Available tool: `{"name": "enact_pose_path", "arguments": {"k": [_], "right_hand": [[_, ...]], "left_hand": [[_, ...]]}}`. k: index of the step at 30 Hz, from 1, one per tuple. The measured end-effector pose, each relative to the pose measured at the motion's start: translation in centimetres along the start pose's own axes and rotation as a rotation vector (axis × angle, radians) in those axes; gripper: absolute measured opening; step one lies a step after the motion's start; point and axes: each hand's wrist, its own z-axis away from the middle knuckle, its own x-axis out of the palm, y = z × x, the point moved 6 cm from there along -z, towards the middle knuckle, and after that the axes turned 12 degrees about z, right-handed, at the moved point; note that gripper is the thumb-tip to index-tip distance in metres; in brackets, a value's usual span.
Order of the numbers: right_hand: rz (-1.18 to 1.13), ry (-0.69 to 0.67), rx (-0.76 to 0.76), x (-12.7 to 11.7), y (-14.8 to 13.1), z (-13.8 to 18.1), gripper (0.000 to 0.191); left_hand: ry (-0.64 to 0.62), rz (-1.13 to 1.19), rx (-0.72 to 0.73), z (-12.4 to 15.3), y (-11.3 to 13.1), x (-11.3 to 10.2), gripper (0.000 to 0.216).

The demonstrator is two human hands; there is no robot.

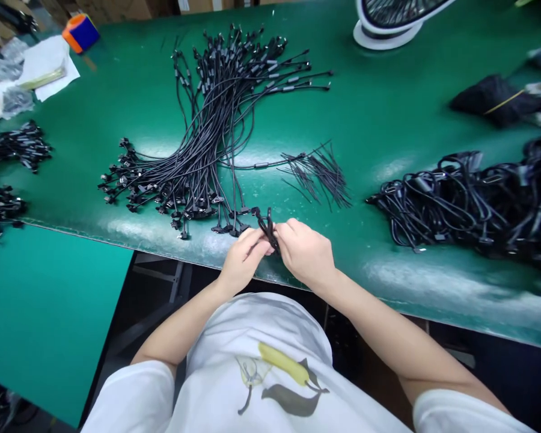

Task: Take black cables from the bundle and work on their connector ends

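Note:
A coiled black cable (267,228) is held up between my two hands just above the table's front edge. My left hand (244,257) pinches it from the left, fingers closed. My right hand (304,249) closes on it from the right, its fingertips partly hidden. Just beyond lies a large spread of loose black cables (211,129) with plugs at both ends. Right of them, a small heap of thin black ties (328,174) rests on the green table (369,120).
Bundled black cables (473,204) are piled on the right, near a black pouch (487,99). A white fan (388,33) stands at the back. Left are more cable bunches (18,147), papers (45,63) and an orange-and-blue tape roll (81,34). The table's front edge runs close to my body.

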Motion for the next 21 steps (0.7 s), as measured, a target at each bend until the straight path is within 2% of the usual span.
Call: {"name": "enact_pose_path", "arguments": {"k": [1,3,6,10,17,21], "right_hand": [[0.108,0.031,-0.044,0.0,-0.3,0.1,0.03],[0.171,0.06,-0.128,0.5,-0.7,0.5,0.028],[0.04,0.069,-0.165,1.1,-0.6,1.3,0.028],[-0.115,-0.005,-0.087,1.3,-0.1,1.7,0.03],[-0.458,-0.238,-0.004,0.5,0.2,1.8,0.027],[-0.449,-0.257,0.045,0.8,0.7,2.0,0.032]], "left_hand": [[0.014,0.036,-0.009,-0.1,0.0,0.1,0.033],[0.021,0.093,-0.013,-0.4,0.0,0.3,0.033],[-0.002,0.097,-0.014,-0.7,0.1,0.8,0.031],[-0.03,0.084,-0.026,-0.9,-0.2,1.4,0.032],[-0.029,-0.078,0.004,-1.6,-0.8,1.4,0.026],[-0.013,0.001,-0.051,-1.7,-1.7,2.1,0.037]]}}
